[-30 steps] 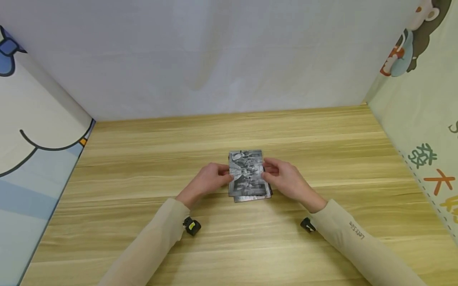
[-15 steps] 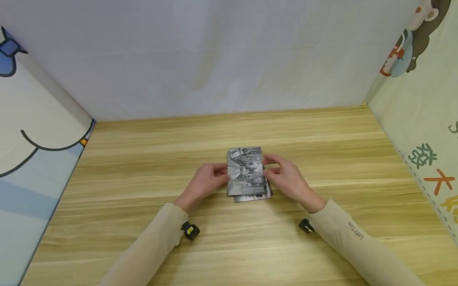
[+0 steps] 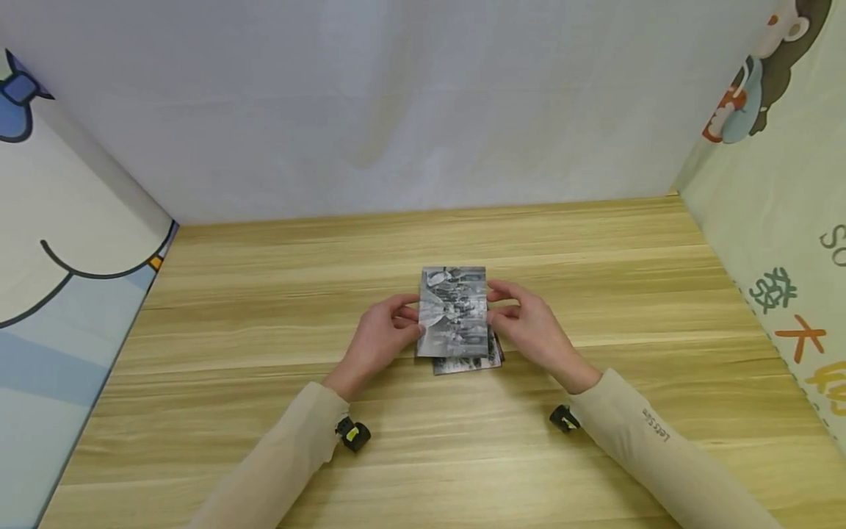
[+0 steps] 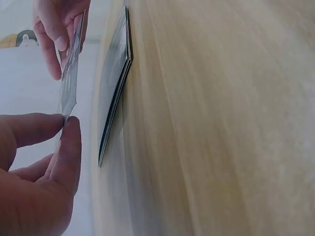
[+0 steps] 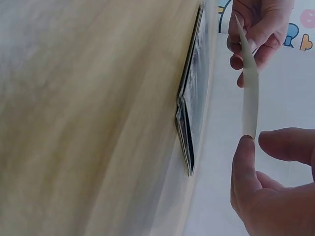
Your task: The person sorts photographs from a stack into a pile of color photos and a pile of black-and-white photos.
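A black-and-white photo print [image 3: 453,312] is held above the table, its picture of a crowd of figures facing up. My left hand [image 3: 378,336] pinches its left edge between thumb and fingers. On the opposite edge, my right hand [image 3: 534,330] pinches it the same way. Under it lies a small stack of similar prints [image 3: 467,365], mostly covered in the head view, with its near edge showing. The left wrist view shows a gap between the held print [image 4: 72,78] and the stack [image 4: 116,69]. From the right wrist, the print's pale underside [image 5: 251,98] shows, slightly bowed.
The wood-grain table [image 3: 264,294] extends around the stack. A pale wall sheet [image 3: 423,110] rises at the back edge, with printed cartoon panels at the left [image 3: 73,220] and right [image 3: 780,206]. Both wrists carry small black cameras [image 3: 353,435].
The top print has risen off the stack and moved slightly away from me, both hands going with it. The remaining prints have stayed in place on the table.
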Motion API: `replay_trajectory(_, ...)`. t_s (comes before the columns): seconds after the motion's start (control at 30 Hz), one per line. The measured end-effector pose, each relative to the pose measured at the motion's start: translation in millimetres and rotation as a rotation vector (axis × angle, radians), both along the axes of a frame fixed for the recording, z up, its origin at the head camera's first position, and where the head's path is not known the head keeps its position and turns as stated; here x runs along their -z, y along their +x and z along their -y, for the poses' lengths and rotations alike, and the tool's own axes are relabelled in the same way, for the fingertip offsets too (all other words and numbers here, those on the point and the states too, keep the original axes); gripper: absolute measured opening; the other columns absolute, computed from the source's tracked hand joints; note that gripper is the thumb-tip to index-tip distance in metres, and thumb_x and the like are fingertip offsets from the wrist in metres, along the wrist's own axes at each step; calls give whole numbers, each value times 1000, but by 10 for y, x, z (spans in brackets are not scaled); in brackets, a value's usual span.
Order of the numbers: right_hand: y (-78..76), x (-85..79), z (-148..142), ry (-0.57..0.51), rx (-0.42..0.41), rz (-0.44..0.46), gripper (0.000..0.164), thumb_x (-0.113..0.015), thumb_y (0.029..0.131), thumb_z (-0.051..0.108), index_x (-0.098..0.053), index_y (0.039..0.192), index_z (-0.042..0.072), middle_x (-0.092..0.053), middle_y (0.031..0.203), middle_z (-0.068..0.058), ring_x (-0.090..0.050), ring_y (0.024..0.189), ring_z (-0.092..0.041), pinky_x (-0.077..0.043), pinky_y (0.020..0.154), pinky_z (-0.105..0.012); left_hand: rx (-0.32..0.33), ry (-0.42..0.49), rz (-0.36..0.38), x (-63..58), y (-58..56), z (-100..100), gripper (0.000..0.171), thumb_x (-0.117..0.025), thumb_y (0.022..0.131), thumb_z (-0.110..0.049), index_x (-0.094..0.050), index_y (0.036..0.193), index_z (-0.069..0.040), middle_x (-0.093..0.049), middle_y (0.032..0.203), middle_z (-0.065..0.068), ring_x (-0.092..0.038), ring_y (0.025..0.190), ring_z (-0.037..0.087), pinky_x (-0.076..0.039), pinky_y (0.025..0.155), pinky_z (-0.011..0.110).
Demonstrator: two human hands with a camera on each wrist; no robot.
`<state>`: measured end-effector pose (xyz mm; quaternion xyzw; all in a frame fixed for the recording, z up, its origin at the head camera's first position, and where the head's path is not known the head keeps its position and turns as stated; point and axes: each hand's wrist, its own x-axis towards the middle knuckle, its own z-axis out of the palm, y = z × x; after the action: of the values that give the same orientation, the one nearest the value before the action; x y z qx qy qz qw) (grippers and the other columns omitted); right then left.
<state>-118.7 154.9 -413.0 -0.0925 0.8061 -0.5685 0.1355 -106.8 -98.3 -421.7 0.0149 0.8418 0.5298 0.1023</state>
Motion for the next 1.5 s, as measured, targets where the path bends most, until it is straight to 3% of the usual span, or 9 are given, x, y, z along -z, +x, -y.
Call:
replay_trajectory(0.3,-20,12,-12,-30,-12,-16,58,-59,98,-3,-41,154,-6,-55,135,-27,-62,121,-42,-57,96,-34,19,93,-10,3,17,6,81,-70,90,5,-35,161,-10,-68,111,15,-70,95,23,-57,77,32)
replay_trajectory(0.57,-16,15,-11,-31,-18,-32,61,-60,94,-4,-45,153,-1,-61,126,-24,-67,110,-36,-57,86,-25,26,167,9,11,44,50,77,-66,95,5,-36,162,-16,-64,114,16,-71,95,24,-62,78,39)
replay_trajectory(0.7,-10,13,2,-44,-27,-30,63,-60,94,-4,-45,154,3,-62,121,-22,-68,106,-34,-59,84,-31,12,172,-3,-2,58,73,80,-66,95,4,-29,164,-14,-64,115,17,-72,95,26,-63,78,41)
replay_trajectory(0.83,2,7,25,-65,-32,-26,63,-60,95,-4,-44,155,5,-61,119,-22,-68,104,-33,-60,86,-40,10,193,10,-23,77,100,77,-65,95,5,-34,163,-15,-63,114,18,-72,92,25,-63,79,41)
replay_trajectory(1.1,20,4,94,-102,-30,-15,65,-61,94,-4,-43,156,6,-60,118,-21,-67,102,-31,-60,86,-38,1,226,8,-41,104,171,75,-64,96,5,-38,162,-18,-62,118,19,-70,91,22,-64,79,44)
replay_trajectory(1.5,52,-37,245,-149,-44,-12,67,-63,93,-5,-42,156,5,-61,115,-20,-66,98,-27,-61,87,-42,-25,245,18,-69,145,310,71,-65,95,7,-41,159,-10,-61,113,19,-68,88,17,-64,76,41)
